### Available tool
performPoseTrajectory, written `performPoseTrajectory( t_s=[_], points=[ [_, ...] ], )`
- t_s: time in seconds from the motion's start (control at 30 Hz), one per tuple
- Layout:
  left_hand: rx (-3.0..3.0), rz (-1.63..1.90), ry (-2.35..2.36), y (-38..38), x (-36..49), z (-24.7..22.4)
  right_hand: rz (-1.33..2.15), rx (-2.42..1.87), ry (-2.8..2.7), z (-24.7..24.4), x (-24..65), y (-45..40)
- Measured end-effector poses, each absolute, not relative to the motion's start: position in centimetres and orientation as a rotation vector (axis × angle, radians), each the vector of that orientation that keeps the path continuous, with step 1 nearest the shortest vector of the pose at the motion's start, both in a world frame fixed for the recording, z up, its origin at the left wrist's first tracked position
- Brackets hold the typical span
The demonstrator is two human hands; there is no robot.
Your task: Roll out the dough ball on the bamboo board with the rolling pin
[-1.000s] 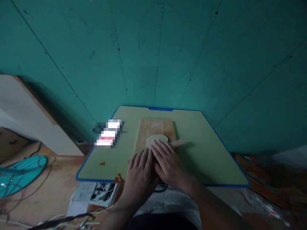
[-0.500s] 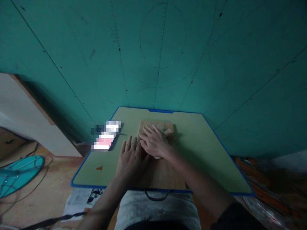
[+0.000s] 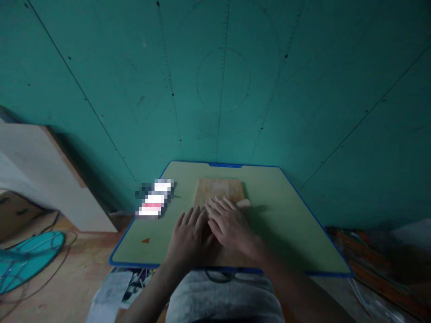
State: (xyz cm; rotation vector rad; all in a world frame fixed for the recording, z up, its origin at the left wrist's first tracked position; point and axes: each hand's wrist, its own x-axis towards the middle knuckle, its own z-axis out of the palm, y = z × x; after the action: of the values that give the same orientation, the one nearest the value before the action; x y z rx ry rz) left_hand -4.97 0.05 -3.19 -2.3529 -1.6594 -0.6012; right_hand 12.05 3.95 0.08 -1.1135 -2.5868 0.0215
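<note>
A wooden board [image 3: 220,186] lies on a low pale green table [image 3: 286,211] in front of me. My right hand [image 3: 229,220] is laid flat over its near part, fingers stretched forward. From under that hand's right side sticks the rounded end of a pale, soft-looking piece of dough [image 3: 244,203]; the rest of it is covered. My left hand [image 3: 190,231] is beside it at the board's left edge, palm down with fingers extended. Whether the left palm touches the dough is hidden.
A phone-like item [image 3: 155,199], blurred by pixels, is at the table's left edge. A small orange triangle [image 3: 146,241] marks the surface. The green wall [image 3: 269,89] rises behind. A pale panel [image 3: 50,175] leans at left, near a turquoise round object [image 3: 30,255] with cords.
My right hand has slid back toward me along the board, and the dough end has come nearer with it. My left hand stays close beside it. The view has tilted up slightly.
</note>
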Motion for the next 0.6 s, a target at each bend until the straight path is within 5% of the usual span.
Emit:
performPoseTrajectory(
  t_s=[0.6],
  points=[
    [-2.384,-0.38,-1.759,6.6,-0.9,0.5,-0.05,-1.642,-2.306,-1.4,16.9,7.5]
  ],
)
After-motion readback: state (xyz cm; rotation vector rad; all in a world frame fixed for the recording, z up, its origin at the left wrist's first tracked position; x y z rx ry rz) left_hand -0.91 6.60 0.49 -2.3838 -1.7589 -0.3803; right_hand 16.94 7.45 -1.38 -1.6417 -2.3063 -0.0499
